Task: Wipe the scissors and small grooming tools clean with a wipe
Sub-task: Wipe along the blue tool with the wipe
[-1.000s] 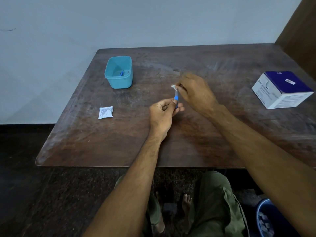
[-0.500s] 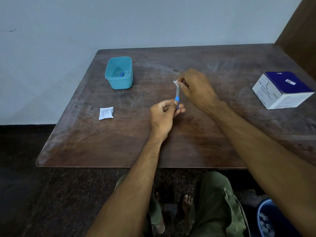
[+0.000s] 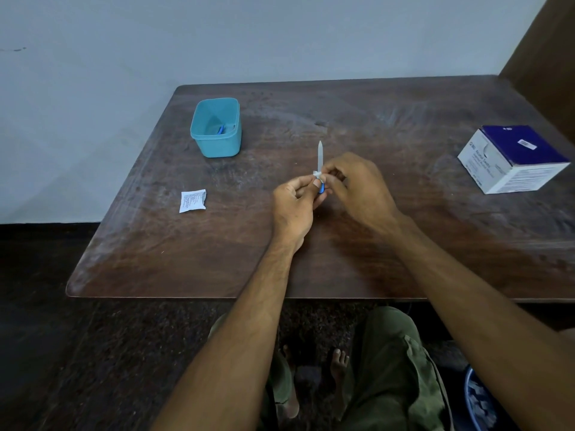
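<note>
**Wipe slides down to the handle**

Sliding from the blade's tip, the right hand [image 3: 357, 185] now pinches the wipe [image 3: 316, 173] just above the blue handle; the left hand [image 3: 294, 206] grips the grooming tool [image 3: 320, 155] upright over mid-table [image 3: 155, 259].

- A plain pale wall [image 3: 280, 35] fills the upper part of the view, with a small dark mark near its left edge.
- A dark brown wooden table [image 3: 389, 253] with rounded corners stands against the wall; its top is worn and streaked.
- A brown wooden panel [image 3: 547, 42] rises at the right edge.
- The floor [image 3: 93, 353] is dark and speckled.
- The light is dim and even.
</note>
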`<state>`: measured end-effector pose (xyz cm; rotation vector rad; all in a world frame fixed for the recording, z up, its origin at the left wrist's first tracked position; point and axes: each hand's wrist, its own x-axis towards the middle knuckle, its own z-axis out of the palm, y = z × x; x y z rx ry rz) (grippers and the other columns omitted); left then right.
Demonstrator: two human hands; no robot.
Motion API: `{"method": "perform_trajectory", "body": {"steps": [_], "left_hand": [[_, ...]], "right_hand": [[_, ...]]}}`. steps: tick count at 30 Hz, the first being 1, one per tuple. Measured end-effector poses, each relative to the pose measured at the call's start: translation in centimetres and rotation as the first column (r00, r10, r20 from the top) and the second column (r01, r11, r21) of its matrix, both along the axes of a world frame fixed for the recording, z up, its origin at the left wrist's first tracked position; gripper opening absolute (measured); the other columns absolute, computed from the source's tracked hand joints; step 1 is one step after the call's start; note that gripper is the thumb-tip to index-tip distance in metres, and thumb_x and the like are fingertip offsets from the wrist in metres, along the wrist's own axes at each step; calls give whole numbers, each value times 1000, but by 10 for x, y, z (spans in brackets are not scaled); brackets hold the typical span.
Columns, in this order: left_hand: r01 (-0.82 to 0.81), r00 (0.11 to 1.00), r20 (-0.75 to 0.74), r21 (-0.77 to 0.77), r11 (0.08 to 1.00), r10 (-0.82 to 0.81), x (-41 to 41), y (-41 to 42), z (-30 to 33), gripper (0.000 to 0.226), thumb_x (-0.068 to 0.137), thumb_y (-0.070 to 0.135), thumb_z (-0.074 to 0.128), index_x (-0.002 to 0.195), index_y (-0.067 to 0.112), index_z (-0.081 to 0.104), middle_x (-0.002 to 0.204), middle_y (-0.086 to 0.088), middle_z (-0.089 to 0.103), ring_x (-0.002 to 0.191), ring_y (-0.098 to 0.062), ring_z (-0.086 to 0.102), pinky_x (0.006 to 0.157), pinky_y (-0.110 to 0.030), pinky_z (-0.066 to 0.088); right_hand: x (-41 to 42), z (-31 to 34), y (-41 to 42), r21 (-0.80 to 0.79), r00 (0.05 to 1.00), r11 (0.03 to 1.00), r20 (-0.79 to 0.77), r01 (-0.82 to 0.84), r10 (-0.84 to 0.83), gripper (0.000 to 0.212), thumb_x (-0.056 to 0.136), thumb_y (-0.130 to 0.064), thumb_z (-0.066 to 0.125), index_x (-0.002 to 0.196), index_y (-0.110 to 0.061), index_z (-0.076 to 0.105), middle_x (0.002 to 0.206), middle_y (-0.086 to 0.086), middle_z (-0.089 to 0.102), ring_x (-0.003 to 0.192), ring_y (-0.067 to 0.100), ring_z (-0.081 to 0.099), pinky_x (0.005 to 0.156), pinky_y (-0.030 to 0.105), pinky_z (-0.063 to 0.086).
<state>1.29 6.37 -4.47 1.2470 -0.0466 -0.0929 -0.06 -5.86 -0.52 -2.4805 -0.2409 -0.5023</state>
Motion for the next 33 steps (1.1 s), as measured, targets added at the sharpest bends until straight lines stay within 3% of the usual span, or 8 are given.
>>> {"method": "perform_trajectory", "body": {"steps": [5,14,20,23,29,33], "left_hand": [[72,997,-4,-10,997,-72,-1,2,1,20,93,-3,54,95,12,69,79,3,75,81,-9,72,70,-13,53],[88,996,-20,-15,996,-88,4,4,-2,21,92,-2,57,98,13,69,80,2,75,82,-8,70,71,-15,53],[75,997,-33,2,997,-75,3,3,0,18,90,-5,59,97,9,68,78,4,75,79,-6,71,70,-14,54],[52,998,-44,-14,999,-52,4,3,-1,18,91,-5,57,102,4,68,78,3,74,76,-6,70,71,-14,55],[100,994,-31,-19,995,-101,4,4,-1,20,91,-5,57,99,10,68,77,3,74,77,-5,70,72,-14,55],[91,995,-43,-27,995,-92,5,3,0,18,90,-5,58,101,7,67,78,3,75,78,-6,71,69,-13,54]], "right_hand": [[3,3,-1,-76,999,996,11,46,-45,13,93,-16,58,97,-11,69,95,5,63,88,20,57,75,36,46],[-9,-7,4,-158,1000,987,-18,16,-19,19,95,-18,56,105,-9,69,104,9,62,101,27,58,81,44,49],[3,4,7,-117,994,988,-13,102,-104,18,97,-17,53,100,-8,67,100,9,62,91,24,59,78,43,49],[-1,1,9,-107,997,993,-47,51,-56,15,94,-14,55,99,-7,68,101,10,62,94,27,59,79,43,48],[-9,0,3,-96,997,995,-76,4,-11,15,92,-15,57,101,-9,68,103,9,63,98,26,58,83,41,46],[2,6,6,-98,992,989,-58,109,-115,19,97,-19,53,100,-8,67,101,9,62,94,24,58,78,38,47]]}}
